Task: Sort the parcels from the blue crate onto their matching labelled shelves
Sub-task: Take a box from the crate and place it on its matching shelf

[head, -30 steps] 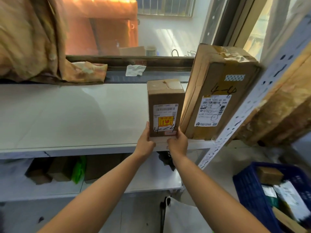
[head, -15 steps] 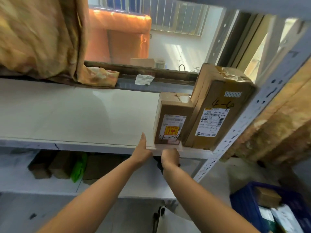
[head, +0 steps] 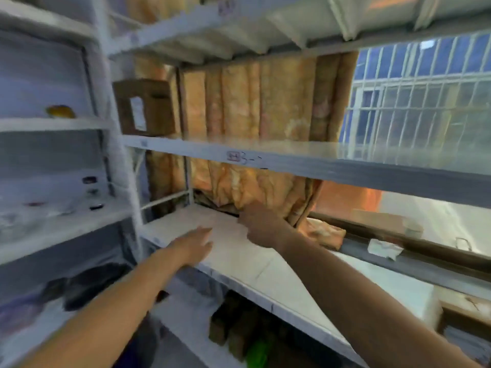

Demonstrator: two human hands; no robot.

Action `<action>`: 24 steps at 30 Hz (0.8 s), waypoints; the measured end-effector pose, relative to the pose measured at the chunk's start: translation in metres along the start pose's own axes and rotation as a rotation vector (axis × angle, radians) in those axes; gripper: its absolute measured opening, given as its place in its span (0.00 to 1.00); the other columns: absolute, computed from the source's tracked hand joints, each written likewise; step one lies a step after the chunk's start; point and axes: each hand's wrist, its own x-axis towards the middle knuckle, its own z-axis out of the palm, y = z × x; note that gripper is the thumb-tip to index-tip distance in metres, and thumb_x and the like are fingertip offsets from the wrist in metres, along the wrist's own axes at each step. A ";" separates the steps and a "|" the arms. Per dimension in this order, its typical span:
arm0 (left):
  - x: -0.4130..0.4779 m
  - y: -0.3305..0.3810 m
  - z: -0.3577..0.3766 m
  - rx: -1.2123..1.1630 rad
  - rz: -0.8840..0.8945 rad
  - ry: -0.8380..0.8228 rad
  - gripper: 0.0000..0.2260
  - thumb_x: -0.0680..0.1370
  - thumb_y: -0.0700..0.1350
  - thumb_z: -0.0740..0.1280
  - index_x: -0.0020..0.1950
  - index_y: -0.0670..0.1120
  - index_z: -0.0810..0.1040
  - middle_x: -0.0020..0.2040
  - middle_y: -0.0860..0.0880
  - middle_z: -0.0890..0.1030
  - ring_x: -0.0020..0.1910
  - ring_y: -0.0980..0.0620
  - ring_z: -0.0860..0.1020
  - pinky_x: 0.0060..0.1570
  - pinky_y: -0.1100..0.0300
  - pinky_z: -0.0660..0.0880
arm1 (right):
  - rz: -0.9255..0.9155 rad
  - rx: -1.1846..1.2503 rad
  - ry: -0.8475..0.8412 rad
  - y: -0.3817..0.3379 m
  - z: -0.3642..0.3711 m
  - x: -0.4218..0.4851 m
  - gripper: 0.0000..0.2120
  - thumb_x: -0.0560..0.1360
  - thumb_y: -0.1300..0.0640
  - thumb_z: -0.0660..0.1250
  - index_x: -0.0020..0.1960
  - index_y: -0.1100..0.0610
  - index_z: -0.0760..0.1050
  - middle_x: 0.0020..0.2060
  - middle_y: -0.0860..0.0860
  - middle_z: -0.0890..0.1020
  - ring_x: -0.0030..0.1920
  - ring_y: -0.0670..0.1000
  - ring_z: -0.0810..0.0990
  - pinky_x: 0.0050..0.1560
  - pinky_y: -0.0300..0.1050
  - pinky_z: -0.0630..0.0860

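Observation:
The view is blurred by motion and now faces the left part of the white shelving. My left hand (head: 195,243) hovers over the white shelf (head: 260,264) with fingers stretched out and nothing in it. My right hand (head: 261,224) is higher and further in, fingers loosely bent, also holding nothing. A brown cardboard parcel (head: 146,107) with a white label stands on the shelf above (head: 318,158), at its left end; that shelf's edge carries a handwritten label starting with 3. The two parcels marked 4-4 and the blue crate are out of view.
An orange-brown curtain (head: 255,102) hangs behind the shelves. A barred window (head: 419,83) is at the right. Dark boxes and a green item (head: 255,351) sit on the lower shelf. A second shelving unit (head: 53,123) with small items stands at the left.
Both hands have let go of the small 4-4 parcel and drawn away from it. The view has swung left and upward, so both 4-4 parcels and the crate have left the frame.

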 end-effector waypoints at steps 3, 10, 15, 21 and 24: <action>-0.054 -0.059 -0.125 -0.062 -0.121 0.319 0.23 0.83 0.48 0.52 0.77 0.46 0.52 0.78 0.45 0.50 0.77 0.46 0.52 0.74 0.52 0.51 | -0.014 -0.024 0.112 -0.050 -0.110 0.065 0.20 0.79 0.55 0.58 0.71 0.56 0.67 0.69 0.57 0.71 0.66 0.57 0.72 0.64 0.52 0.72; -0.205 -0.174 -0.269 0.258 -0.406 0.581 0.25 0.83 0.51 0.51 0.78 0.45 0.51 0.78 0.45 0.52 0.76 0.47 0.54 0.75 0.53 0.53 | -0.171 0.188 0.240 -0.190 -0.221 0.134 0.27 0.79 0.52 0.57 0.76 0.55 0.58 0.75 0.54 0.62 0.73 0.56 0.64 0.71 0.53 0.65; -0.260 -0.235 -0.268 0.363 -0.578 0.524 0.25 0.83 0.52 0.49 0.78 0.46 0.47 0.79 0.46 0.47 0.77 0.49 0.49 0.74 0.55 0.50 | -0.237 0.123 0.219 -0.273 -0.201 0.166 0.22 0.79 0.55 0.57 0.72 0.58 0.64 0.71 0.57 0.69 0.70 0.58 0.68 0.68 0.54 0.68; -0.276 -0.314 -0.217 0.316 -0.680 0.417 0.25 0.83 0.51 0.48 0.78 0.45 0.46 0.79 0.45 0.46 0.77 0.47 0.50 0.75 0.53 0.50 | -0.297 0.260 0.078 -0.346 -0.149 0.205 0.24 0.79 0.52 0.59 0.73 0.56 0.63 0.72 0.56 0.68 0.69 0.57 0.68 0.68 0.51 0.67; -0.267 -0.359 -0.173 0.268 -0.718 0.346 0.25 0.82 0.52 0.49 0.78 0.46 0.49 0.78 0.45 0.49 0.76 0.46 0.54 0.74 0.50 0.55 | -0.340 0.240 -0.020 -0.368 -0.099 0.230 0.24 0.78 0.53 0.58 0.73 0.54 0.64 0.71 0.55 0.70 0.67 0.57 0.71 0.66 0.51 0.69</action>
